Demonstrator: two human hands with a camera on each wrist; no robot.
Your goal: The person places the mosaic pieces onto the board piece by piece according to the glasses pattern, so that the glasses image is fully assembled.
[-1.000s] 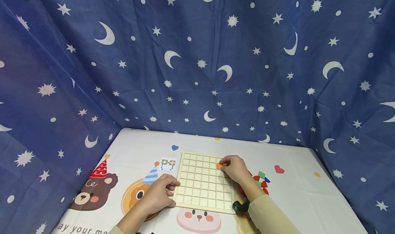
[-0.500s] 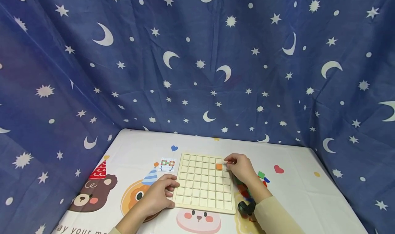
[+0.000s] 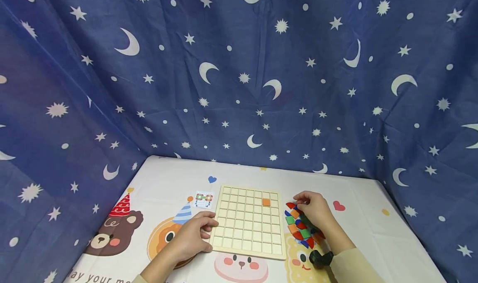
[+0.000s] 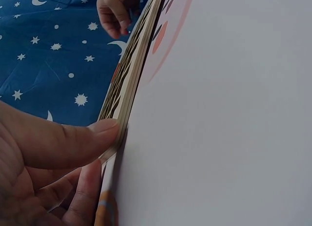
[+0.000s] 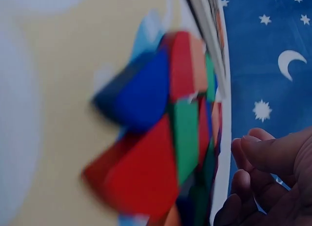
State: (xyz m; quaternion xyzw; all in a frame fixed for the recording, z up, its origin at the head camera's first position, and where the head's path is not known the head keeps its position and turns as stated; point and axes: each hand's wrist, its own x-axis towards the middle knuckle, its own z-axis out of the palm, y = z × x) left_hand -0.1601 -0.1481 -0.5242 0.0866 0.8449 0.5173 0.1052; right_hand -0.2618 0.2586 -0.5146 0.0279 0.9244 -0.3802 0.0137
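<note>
A square wooden grid board lies on the table, with one orange square tile in a cell near its far right corner. My left hand holds the board at its near left corner. In the left wrist view the thumb lies along the board's edge, a finger beside the corner. Off the board's right side, my right hand hovers with loosely bent fingers, nothing between them, over a pile of coloured pieces. The right wrist view shows red, blue and green pieces close up.
A small pattern card lies beyond the board's left side. The white tablecloth carries printed cartoon animals and hearts. Blue star-and-moon curtains enclose the table at the back and sides. A dark device sits at the right wrist.
My right hand has let go of the orange tile, leaving it in its cell, and moved right, off the board, to the coloured pieces. The left hand has stayed at the board's corner.
</note>
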